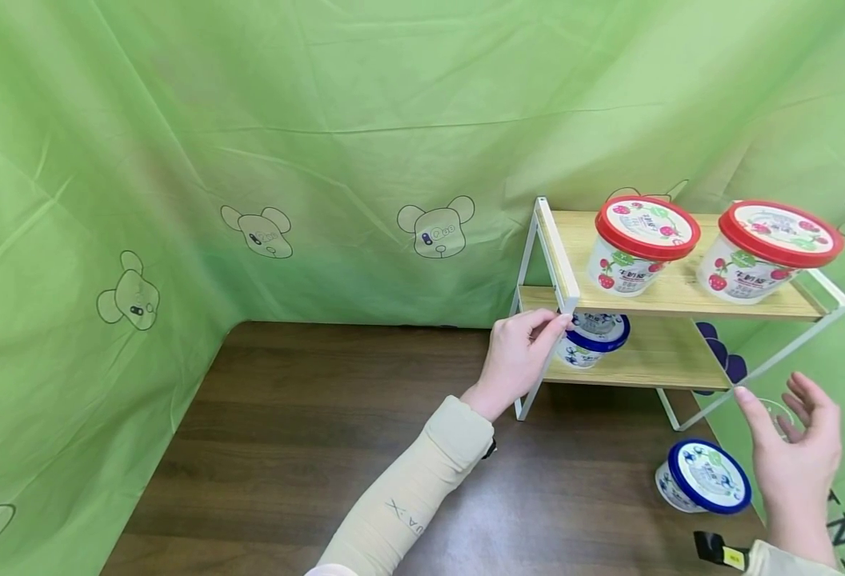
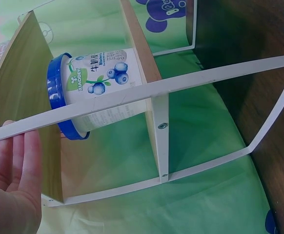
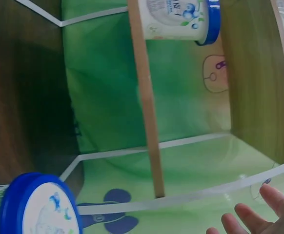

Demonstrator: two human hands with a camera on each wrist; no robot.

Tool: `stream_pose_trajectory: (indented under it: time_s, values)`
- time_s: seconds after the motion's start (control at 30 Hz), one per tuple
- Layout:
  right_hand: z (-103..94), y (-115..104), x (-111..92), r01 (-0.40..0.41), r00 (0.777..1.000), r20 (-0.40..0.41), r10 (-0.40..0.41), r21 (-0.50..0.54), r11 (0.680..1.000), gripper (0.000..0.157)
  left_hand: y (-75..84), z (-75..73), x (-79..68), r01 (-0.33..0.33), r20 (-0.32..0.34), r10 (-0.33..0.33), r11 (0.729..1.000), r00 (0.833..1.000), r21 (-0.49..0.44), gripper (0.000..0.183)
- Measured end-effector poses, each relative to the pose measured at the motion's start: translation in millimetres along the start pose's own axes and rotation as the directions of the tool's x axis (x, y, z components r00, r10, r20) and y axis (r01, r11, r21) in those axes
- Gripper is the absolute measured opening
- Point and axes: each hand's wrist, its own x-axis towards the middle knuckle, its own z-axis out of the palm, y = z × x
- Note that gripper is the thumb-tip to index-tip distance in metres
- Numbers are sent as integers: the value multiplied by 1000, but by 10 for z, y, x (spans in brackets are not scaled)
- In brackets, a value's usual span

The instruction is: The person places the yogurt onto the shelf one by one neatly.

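A two-tier shelf [image 1: 631,364] with wooden boards and a white metal frame stands at the right. My left hand [image 1: 519,352] pinches its left front upright just below the top board; in the left wrist view, fingers [image 2: 30,161] lie at the white bar. My right hand [image 1: 800,456] is beside the right front leg, fingers spread and holding nothing. Two red-lidded tubs [image 1: 627,268] [image 1: 746,276] sit on the top board. A blue-lidded tub [image 1: 584,352] with blueberry pictures stands on the lower board's left side, partly hidden by the top board and frame.
Another blue-lidded tub [image 1: 706,478] stands on the dark wooden table [image 1: 322,432], in front of the shelf's right side. Green cloth [image 1: 365,160] with printed bear heads hangs behind and along both sides.
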Motion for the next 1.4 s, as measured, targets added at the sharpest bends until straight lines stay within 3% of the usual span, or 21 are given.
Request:
stream_pose_trajectory:
  time_s: [0.8,1.4]
  values:
    - [-50,457,-74,-120,991,47,125,-108,987,78,15,-8,4,-1,1,1,1000,1000,-20,23]
    - [-31,734,-170,-183,976,83,202,-192,964,90,8,-6,4,-3,-1,3,1000,1000,-13,23]
